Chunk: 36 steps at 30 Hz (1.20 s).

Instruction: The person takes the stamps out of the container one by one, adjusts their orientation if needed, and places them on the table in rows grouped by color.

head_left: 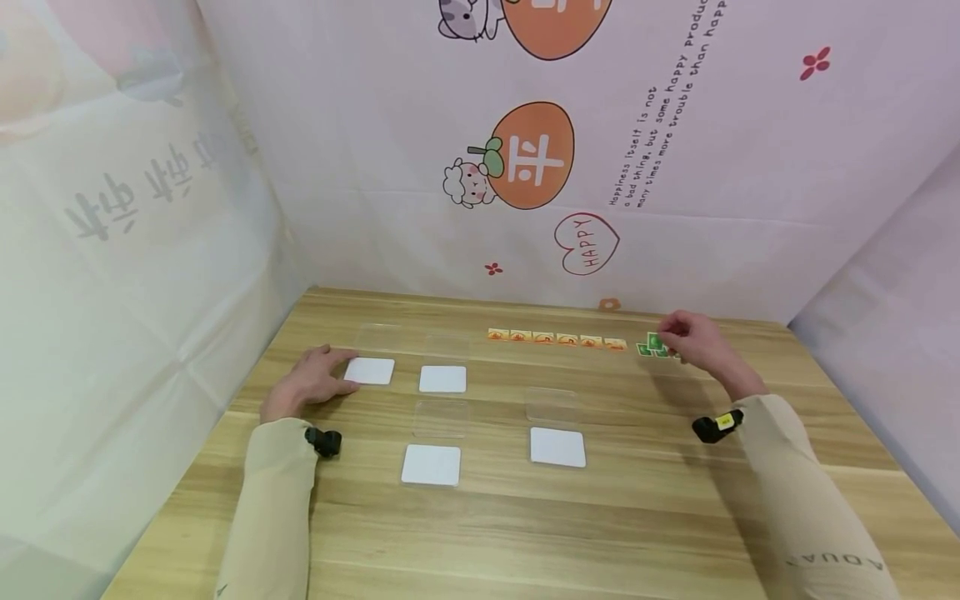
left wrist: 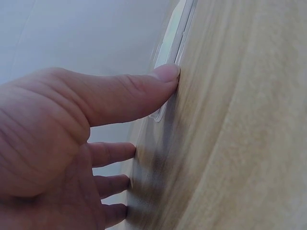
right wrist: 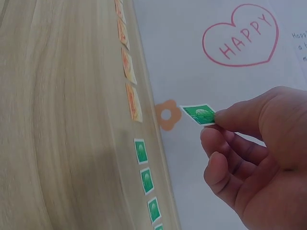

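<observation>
My right hand (head_left: 693, 340) pinches a small green stamp (right wrist: 200, 114) with a white border between thumb and fingertips, above the table at the back right. Beneath it lies a row of similar green stamps (right wrist: 147, 180), partly hidden by the hand in the head view. At the left, my left hand (head_left: 311, 377) rests beside a white card (head_left: 371, 371) in a clear plastic case. The thumb (left wrist: 139, 93) is straight and touches the case's edge; the other visible fingertips rest on the table, while the index finger is hidden in the left wrist view.
Several orange stamps (head_left: 555, 338) lie in a row along the table's back edge. Other white cards (head_left: 442, 379) (head_left: 431, 464) (head_left: 557, 447) lie at the middle, with faint clear plastic covers (head_left: 551, 405) behind them. A printed cloth (head_left: 420, 208) hangs behind the wooden table (head_left: 480, 533).
</observation>
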Each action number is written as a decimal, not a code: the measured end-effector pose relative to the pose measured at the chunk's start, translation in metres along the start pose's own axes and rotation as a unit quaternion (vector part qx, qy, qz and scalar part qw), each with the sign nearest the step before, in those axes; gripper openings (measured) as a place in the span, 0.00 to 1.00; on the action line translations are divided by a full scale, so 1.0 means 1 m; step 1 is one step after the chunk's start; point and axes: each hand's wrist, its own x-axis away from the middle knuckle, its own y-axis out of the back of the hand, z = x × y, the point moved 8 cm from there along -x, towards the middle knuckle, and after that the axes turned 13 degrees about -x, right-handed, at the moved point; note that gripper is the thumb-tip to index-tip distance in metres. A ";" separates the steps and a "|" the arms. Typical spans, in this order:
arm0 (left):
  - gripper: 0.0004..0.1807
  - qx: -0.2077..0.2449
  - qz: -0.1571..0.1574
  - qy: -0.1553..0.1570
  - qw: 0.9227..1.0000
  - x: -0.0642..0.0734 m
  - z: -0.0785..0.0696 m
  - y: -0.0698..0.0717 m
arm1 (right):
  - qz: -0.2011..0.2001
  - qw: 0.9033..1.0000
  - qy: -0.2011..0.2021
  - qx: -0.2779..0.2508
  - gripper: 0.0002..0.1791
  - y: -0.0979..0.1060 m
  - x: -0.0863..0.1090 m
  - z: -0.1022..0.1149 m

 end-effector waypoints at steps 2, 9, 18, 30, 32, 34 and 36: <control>0.35 0.000 0.001 0.001 1.000 0.000 0.001 0.000 | -0.003 1.000 -0.001 0.001 0.16 0.002 0.000 -0.003; 0.35 -0.001 -0.003 -0.003 1.000 0.000 0.000 0.001 | -0.006 1.000 0.003 -0.001 0.16 0.009 0.000 -0.010; 0.35 0.005 0.001 0.004 1.000 0.002 0.000 0.002 | -0.011 1.000 -0.008 -0.011 0.17 0.019 0.001 -0.022; 0.35 0.009 0.003 0.005 1.000 0.003 0.001 0.002 | -0.022 1.000 -0.009 -0.014 0.18 0.029 0.002 -0.036; 0.35 0.011 0.004 0.005 1.000 0.003 0.001 0.002 | -0.024 1.000 -0.011 -0.013 0.19 0.030 0.003 -0.037; 0.35 0.013 0.005 0.006 1.000 0.003 0.000 0.002 | -0.026 0.999 -0.014 -0.012 0.19 0.032 0.003 -0.039; 0.35 0.014 0.005 0.005 1.000 0.003 0.000 0.002 | -0.027 0.999 -0.016 -0.014 0.20 0.033 0.003 -0.042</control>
